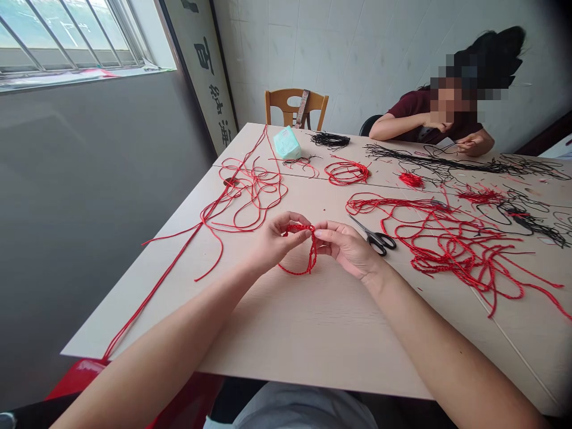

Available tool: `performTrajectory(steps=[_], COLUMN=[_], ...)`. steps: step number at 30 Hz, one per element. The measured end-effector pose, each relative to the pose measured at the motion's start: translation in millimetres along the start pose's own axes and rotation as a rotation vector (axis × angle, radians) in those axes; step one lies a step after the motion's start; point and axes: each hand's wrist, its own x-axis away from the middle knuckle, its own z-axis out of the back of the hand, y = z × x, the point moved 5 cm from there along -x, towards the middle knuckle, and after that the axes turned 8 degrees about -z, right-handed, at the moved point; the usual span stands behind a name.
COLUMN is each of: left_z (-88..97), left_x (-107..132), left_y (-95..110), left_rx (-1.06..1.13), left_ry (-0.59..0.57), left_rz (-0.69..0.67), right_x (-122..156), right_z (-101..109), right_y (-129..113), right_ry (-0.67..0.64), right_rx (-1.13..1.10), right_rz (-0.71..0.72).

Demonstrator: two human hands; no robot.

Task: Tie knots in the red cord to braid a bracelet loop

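Note:
Between my two hands is a red braided cord [311,257], held just above the table, with a loop of it hanging below my fingers. My left hand [282,238] pinches the cord with thumb and fingertips. My right hand [342,243] grips the same cord close by, thumb against the fingers, so the fingertips of both hands nearly meet. A small knot or loop shows at the pinch, too fine to make out fully. Black-handled scissors [381,241] lie right beside my right hand, their points toward the far left.
Long red cords [465,250] lie tangled at right, more thin red cords [250,202] at left. A coiled red bundle [347,173], black cords [447,161] and a pale green packet [287,143] are farther back. Across the table [313,333] sits another person [411,116], handling black cord.

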Motion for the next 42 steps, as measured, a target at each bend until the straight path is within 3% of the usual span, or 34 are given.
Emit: performTrajectory(steps=[12,29,42], left_z=[-3.8,-2.3,-2.8], left_x=[1.9,0.8,1.6], left_y=[1.2,1.9,-0.1], left_rx=[0.062,-0.079,-0.043], left_ry=[-0.06,-0.071,-0.075], left_rz=[0.099,0.026,0.045], right_x=[-0.1,-0.2,1.2], right_z=[0.4,-3.0,-2.2], right_y=[3.5,6.7,1.6], right_ry=[-0.007,0.008,0.147], right_rx=[-0.08,-0.119,-0.024], right_rz=[-0.051,-0.101,0.027])
